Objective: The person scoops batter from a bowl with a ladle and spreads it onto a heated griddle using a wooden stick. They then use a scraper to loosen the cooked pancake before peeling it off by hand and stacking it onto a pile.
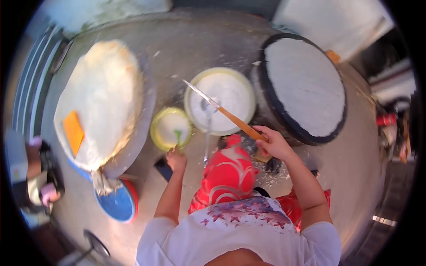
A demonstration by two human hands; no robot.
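Note:
My right hand [274, 142] is closed around the wooden handle of a long, thin-bladed spatula [233, 117], which slants up and left over a wide basin of white batter [250, 99]. A metal ladle [208, 133] rests in that basin, its handle toward me. In my left hand [176, 159] is a small green utensil [178, 134], its far end over a yellow bowl of pale liquid [155, 138]. To the right, a thin white sheet of batter [308, 86] covers most of a round black griddle [267, 73].
At left, a stack of large thin pancakes [100, 88] carries an orange scraper [73, 131]. Below it stands a blue tub with a red rim [117, 205]. A dark flat object [163, 169] lies near my left wrist. Another person [37, 173] is at far left.

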